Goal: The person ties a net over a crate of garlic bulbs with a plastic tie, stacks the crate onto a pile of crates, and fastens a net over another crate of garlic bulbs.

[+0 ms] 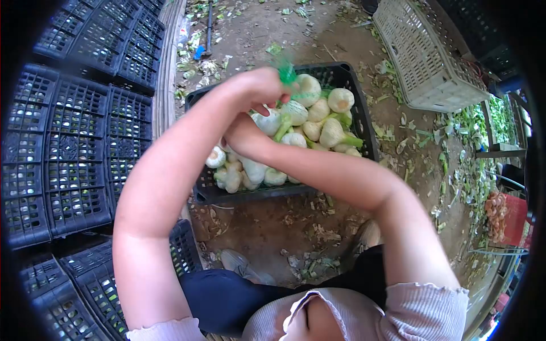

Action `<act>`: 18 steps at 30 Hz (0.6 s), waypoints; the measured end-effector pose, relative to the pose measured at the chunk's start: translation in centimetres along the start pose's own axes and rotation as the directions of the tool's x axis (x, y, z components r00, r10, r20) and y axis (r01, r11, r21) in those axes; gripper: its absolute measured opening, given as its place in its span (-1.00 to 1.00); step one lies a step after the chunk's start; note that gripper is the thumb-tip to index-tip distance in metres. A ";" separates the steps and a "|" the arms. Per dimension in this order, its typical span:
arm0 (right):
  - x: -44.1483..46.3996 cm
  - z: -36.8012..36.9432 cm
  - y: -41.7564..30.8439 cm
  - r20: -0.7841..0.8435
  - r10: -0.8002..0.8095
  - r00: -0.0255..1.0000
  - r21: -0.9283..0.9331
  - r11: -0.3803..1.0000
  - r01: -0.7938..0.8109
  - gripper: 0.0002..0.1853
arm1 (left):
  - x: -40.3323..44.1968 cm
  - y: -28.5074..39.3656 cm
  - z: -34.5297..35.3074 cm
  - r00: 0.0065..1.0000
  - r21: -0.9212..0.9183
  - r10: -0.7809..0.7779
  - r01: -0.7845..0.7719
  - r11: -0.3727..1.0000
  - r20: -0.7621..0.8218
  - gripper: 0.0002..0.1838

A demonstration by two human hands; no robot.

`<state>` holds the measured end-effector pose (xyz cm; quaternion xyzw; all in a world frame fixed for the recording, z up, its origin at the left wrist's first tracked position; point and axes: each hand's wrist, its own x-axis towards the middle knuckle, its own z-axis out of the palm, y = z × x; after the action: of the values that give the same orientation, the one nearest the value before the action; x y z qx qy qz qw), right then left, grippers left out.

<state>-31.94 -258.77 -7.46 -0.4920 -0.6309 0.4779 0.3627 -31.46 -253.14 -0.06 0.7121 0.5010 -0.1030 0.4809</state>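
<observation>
Pale ribbed fabric sleeves lie nearest. Beyond them, a black perforated plastic crate looks stiff and, loaded, probably heavy, best held by its rim. Inside it, below both hands, round white bulbs with green stalks seem firm but bruisable; cup them whole. Blurred green mesh, likely light and limp, meets the half-curled left hand, its grip unclear; the right hand, partly hidden beneath, is unreadable too.
</observation>
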 end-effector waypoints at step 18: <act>-3.0 -12.3 1.6 -0.058 0.132 0.990 -0.025 0.991 -0.133 -0.70 | 0.5 -6.4 4.9 0.554 0.633 0.820 -0.586 0.506 -0.143 -0.90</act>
<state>-19.32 -258.51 -5.54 -0.5511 -0.5934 0.4778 0.3404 -34.77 -256.45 -6.58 0.9592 0.2001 0.1363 0.1464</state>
